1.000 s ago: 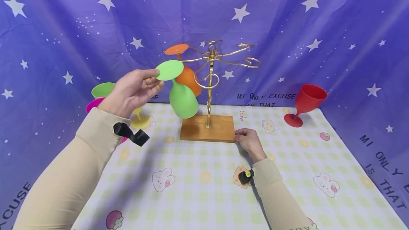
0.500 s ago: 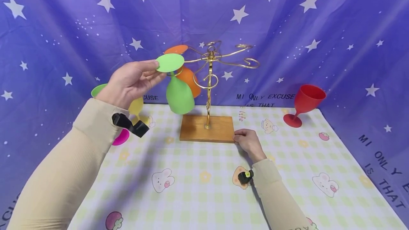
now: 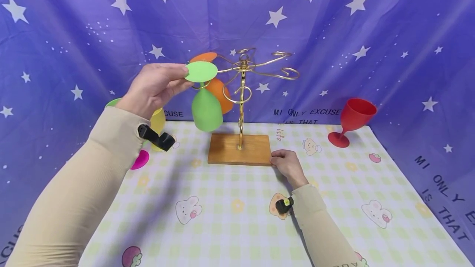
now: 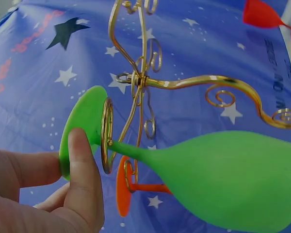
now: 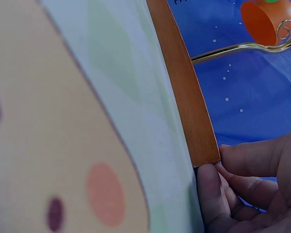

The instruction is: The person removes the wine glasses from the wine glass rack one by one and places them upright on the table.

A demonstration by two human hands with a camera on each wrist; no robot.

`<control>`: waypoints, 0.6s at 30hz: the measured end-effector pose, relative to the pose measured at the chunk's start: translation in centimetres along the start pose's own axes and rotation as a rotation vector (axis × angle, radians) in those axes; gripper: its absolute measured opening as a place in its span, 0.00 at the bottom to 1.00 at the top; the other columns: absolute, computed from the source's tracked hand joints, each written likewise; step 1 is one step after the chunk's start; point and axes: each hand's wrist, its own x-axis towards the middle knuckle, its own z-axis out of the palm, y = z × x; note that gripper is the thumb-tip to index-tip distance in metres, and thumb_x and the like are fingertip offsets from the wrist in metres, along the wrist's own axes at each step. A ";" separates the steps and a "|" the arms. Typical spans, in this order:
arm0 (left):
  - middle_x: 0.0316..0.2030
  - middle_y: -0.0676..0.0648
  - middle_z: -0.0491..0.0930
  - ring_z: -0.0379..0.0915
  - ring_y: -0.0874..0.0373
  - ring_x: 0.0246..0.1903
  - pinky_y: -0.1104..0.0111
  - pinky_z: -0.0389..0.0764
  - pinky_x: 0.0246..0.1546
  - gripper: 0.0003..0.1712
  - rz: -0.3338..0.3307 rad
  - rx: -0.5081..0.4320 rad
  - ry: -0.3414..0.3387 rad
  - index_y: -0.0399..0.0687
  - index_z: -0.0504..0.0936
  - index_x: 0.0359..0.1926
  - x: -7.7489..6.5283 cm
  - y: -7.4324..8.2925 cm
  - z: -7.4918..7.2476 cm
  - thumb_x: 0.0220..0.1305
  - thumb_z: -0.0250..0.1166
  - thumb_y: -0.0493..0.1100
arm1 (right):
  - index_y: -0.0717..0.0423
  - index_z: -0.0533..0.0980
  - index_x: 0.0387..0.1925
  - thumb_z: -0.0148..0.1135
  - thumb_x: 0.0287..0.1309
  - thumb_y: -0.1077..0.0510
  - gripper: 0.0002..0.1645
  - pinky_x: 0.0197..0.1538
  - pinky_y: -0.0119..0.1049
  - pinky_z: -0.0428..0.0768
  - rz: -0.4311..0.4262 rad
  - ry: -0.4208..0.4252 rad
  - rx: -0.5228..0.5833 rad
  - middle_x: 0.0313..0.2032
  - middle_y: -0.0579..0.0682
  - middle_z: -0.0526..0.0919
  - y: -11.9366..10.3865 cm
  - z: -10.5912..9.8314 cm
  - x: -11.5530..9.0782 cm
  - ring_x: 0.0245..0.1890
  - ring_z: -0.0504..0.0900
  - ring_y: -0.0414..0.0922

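Observation:
My left hand (image 3: 154, 87) pinches the round foot of a green plastic goblet (image 3: 207, 112), which hangs upside down. In the left wrist view the goblet's stem (image 4: 131, 150) passes through a curled end loop (image 4: 106, 136) of a gold wire glass rack, the foot just beyond the loop. Behind it an orange goblet (image 3: 219, 96) hangs upside down from a neighbouring arm. On the table, my right hand (image 3: 289, 168) holds the right front corner of the rack's wooden base (image 3: 226, 151) between thumb and fingers, as the right wrist view also shows.
A red goblet (image 3: 357, 114) stands upright at the back right. Behind my left forearm are a yellow goblet (image 3: 158, 120), a magenta foot (image 3: 140, 160) and another green rim (image 3: 113, 102), partly hidden. A starry blue curtain (image 3: 315, 24) borders the checked tablecloth (image 3: 237, 226).
My left hand has raised the green goblet's foot slightly, and its bowl has swung left to hang nearly upright at the loop. The right hand stays at the base corner.

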 end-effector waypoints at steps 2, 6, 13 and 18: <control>0.49 0.39 0.78 0.82 0.53 0.37 0.67 0.82 0.40 0.07 0.033 0.066 0.018 0.34 0.84 0.37 -0.1 0.0 0.4 0.58 0.63 0.25 | 0.63 0.79 0.46 0.59 0.57 0.63 0.15 0.37 0.33 0.77 -0.002 0.000 0.004 0.38 0.55 0.83 0.0 0.0 0.0 0.31 0.80 0.43; 0.55 0.39 0.74 0.81 0.53 0.39 0.68 0.81 0.41 0.12 0.061 0.152 0.039 0.34 0.83 0.44 -0.2 -0.1 1.2 0.58 0.64 0.26 | 0.64 0.79 0.46 0.59 0.58 0.64 0.15 0.36 0.33 0.77 -0.005 -0.003 0.012 0.38 0.56 0.83 0.0 -0.1 -0.1 0.31 0.81 0.42; 0.56 0.41 0.72 0.79 0.54 0.42 0.69 0.81 0.43 0.20 0.121 0.287 0.033 0.32 0.78 0.53 -0.5 -0.4 2.2 0.59 0.63 0.27 | 0.63 0.79 0.46 0.59 0.57 0.63 0.15 0.37 0.32 0.75 -0.012 0.011 -0.003 0.39 0.55 0.83 0.1 0.0 -0.1 0.33 0.79 0.43; 0.55 0.39 0.72 0.80 0.54 0.39 0.68 0.81 0.43 0.20 0.152 0.330 -0.006 0.30 0.76 0.55 -0.7 -0.7 2.7 0.59 0.62 0.27 | 0.63 0.79 0.46 0.59 0.58 0.63 0.15 0.39 0.35 0.76 -0.002 0.009 -0.001 0.39 0.55 0.83 -0.1 0.0 -0.2 0.34 0.79 0.44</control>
